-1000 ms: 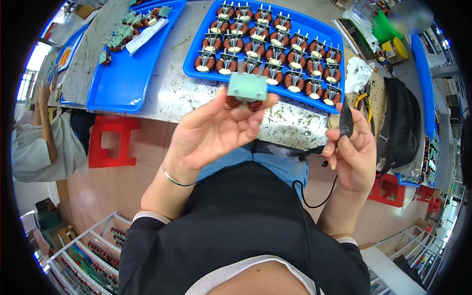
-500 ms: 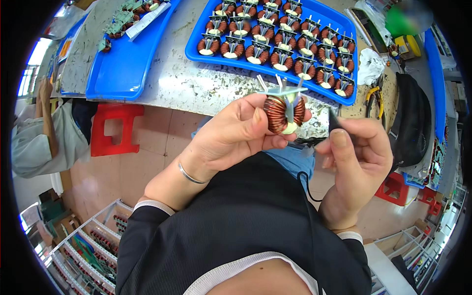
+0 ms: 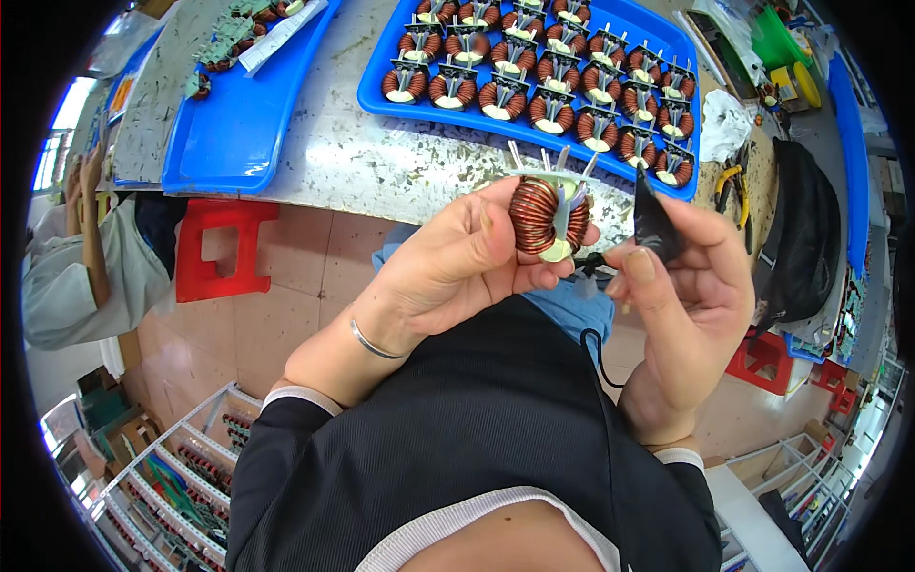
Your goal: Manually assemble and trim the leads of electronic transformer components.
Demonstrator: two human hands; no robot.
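My left hand [image 3: 443,257] is closed round a toroidal coil [image 3: 536,217] with thick copper-brown windings. A pale green plate with several metal pins sits on top of the coil, and pale yellow-green material shows at its bottom. To the right, my right hand [image 3: 694,296] pinches a thin, dark, pointed piece [image 3: 654,225] between thumb and fingers, its tip upward. What kind of thing this piece is I cannot make out. It stands apart from the coil's windings. A small black bit [image 3: 589,261] shows between the hands, next to my left fingertips.
A blue tray [image 3: 419,103] on the metal-topped bench [image 3: 334,143] holds rows of similar coils. Another blue tray [image 3: 224,157] at left carries green-plated parts and paper. Yellow-handled pliers [image 3: 729,191] and a black bag [image 3: 796,238] lie right. A person [image 3: 86,267] is at far left by a red stool [image 3: 221,250].
The dark piece has turned and risen in my right hand, showing more of its face. The coil stays in my left hand, slightly turned. The view has shifted a little.
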